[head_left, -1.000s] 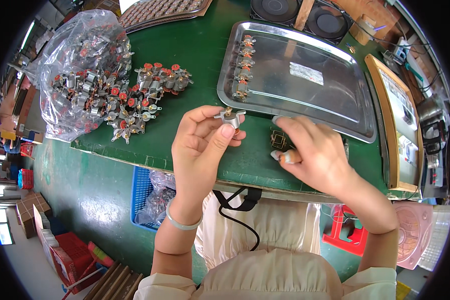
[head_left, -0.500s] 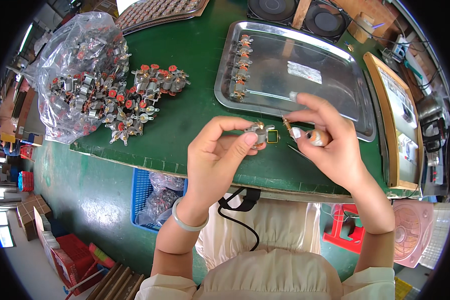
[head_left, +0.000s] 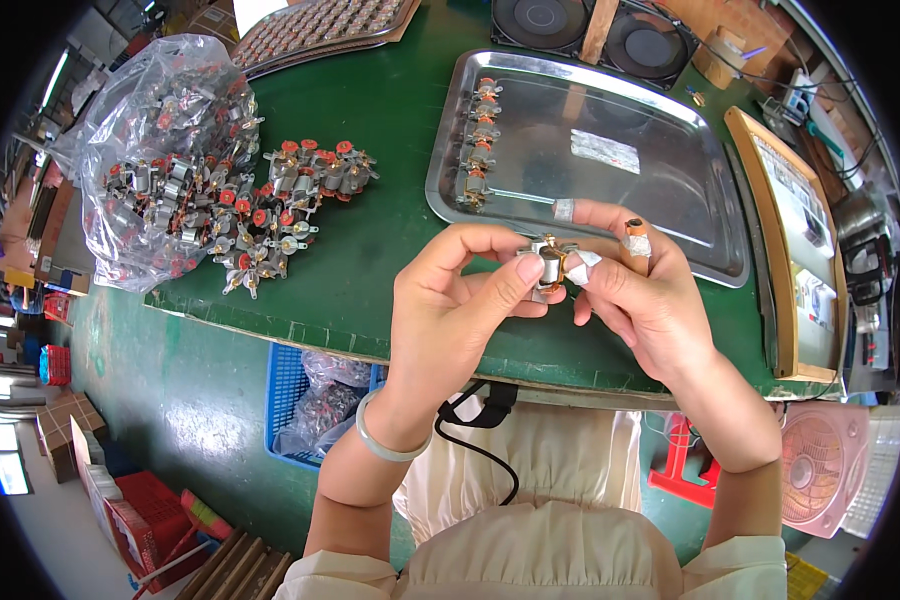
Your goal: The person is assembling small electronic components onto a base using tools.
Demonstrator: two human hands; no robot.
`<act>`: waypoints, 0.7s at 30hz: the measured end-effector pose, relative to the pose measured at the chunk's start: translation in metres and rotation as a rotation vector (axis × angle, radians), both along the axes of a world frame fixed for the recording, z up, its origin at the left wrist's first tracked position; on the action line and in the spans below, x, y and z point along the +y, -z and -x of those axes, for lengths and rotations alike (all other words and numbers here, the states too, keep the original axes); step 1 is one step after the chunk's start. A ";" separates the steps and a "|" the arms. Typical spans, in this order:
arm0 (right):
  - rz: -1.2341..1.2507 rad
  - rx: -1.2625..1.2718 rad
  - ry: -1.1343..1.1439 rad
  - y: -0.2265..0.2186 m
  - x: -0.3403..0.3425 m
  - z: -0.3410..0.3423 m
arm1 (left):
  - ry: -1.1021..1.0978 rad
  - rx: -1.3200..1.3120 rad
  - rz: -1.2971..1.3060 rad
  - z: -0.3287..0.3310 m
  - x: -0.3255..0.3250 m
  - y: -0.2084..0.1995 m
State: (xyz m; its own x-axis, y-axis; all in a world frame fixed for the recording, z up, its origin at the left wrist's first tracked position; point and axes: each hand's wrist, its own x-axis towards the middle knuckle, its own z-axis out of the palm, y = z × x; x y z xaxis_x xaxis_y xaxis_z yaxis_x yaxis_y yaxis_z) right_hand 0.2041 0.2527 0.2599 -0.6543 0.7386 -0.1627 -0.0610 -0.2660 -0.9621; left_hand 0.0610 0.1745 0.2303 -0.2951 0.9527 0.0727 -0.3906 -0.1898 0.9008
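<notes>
My left hand [head_left: 455, 300] pinches a small silver motor-like metal part [head_left: 548, 270] between thumb and fingers, above the table's front edge. Against its right side my right hand [head_left: 645, 300] presses, thumb and fingers closed on a small brass-coloured piece [head_left: 557, 258] touching the metal part. White tape wraps several of my right fingertips, and one finger carries an orange-brown sleeve. Exactly how the two pieces meet is hidden by my fingers. Similar parts with red discs stand in a column [head_left: 482, 140] along the left side of the metal tray [head_left: 660, 225].
To the left, a clear plastic bag [head_left: 160, 90] spills a pile of similar parts [head_left: 280, 215] onto the green table [head_left: 370, 260]. A filled tray [head_left: 320, 35] and black round-faced units [head_left: 642, 42] stand at the back. A wooden frame [head_left: 785, 245] borders the right; a blue crate [head_left: 288, 400] sits below.
My right hand has moved left and brought the brass-coloured piece up to the metal part. My left hand has shifted slightly right, still holding the part.
</notes>
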 end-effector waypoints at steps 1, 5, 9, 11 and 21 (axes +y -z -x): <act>-0.001 -0.006 -0.003 0.000 0.000 0.000 | -0.015 -0.006 -0.002 0.000 0.000 0.000; 0.001 0.033 -0.004 0.004 0.001 0.000 | -0.025 -0.003 0.013 0.000 -0.001 -0.001; -0.063 0.010 0.007 0.005 0.001 -0.002 | 0.031 -0.014 -0.008 0.001 -0.001 -0.001; -0.117 0.025 0.028 0.005 0.001 -0.003 | 0.053 -0.031 -0.025 0.001 -0.001 -0.001; -0.230 0.014 0.001 0.007 -0.003 -0.002 | -0.013 0.107 -0.008 -0.003 -0.001 -0.003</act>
State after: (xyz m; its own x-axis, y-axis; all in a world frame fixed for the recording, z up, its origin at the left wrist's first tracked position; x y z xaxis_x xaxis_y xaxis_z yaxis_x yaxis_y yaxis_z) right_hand 0.2061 0.2502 0.2527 -0.6546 0.7557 0.0189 -0.0745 -0.0396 -0.9964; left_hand 0.0636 0.1733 0.2333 -0.2980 0.9480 0.1117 -0.2897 -0.2013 0.9357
